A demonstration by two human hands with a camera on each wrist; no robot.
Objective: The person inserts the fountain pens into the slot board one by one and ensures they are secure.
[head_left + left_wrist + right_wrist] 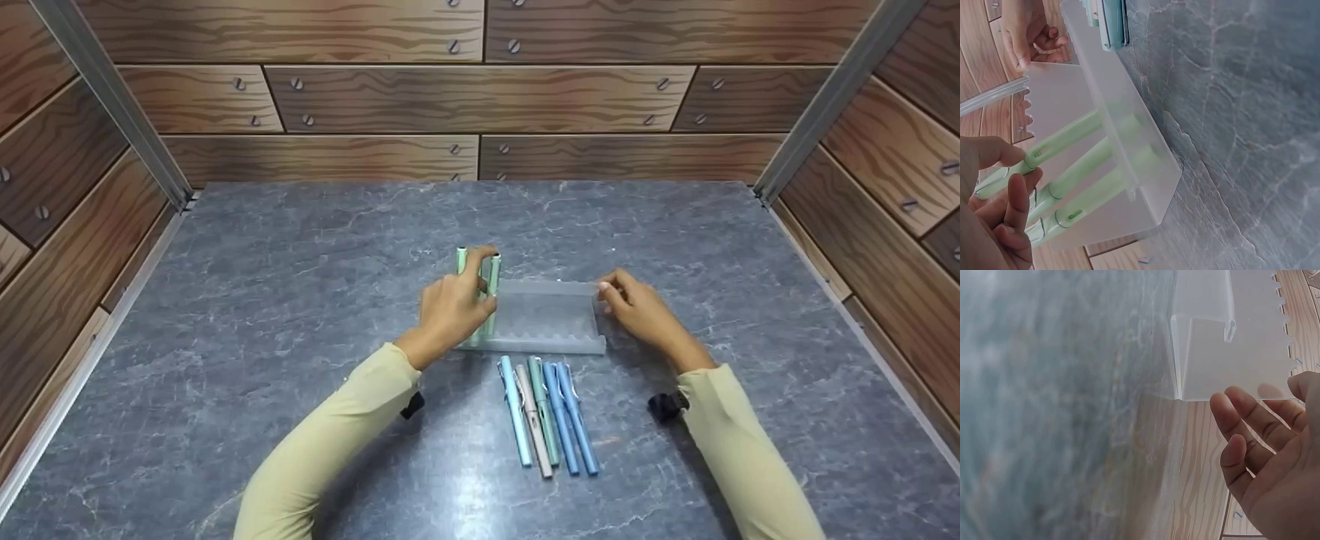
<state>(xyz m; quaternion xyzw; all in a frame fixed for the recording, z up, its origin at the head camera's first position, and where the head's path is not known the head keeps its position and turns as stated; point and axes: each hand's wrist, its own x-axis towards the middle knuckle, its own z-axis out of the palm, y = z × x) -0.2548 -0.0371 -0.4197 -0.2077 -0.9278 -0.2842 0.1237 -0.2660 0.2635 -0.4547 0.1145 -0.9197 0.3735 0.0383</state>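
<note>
A frosted translucent pen stand (pixel 547 311) with a notched edge rests on the table. My left hand (pixel 450 300) is at its left end, thumb and a finger pinching a light green pen (pixel 1069 134) that leans in the stand. Two more light green pens, a middle pen (pixel 1084 167) and an outer pen (pixel 1095 196), lean beside it in the left wrist view. My right hand (pixel 641 307) holds the stand's upper right corner between thumb and finger; its other fingers (pixel 1233 455) are loosely bent below the panel's side.
In front of the stand lie a light blue pen (pixel 516 412), a grey pen (pixel 534 424), a dark green pen (pixel 544 412) and two blue pens (pixel 577 420), side by side. Wood-patterned walls (pixel 480 97) enclose the marbled table (pixel 300 247) at the back and sides.
</note>
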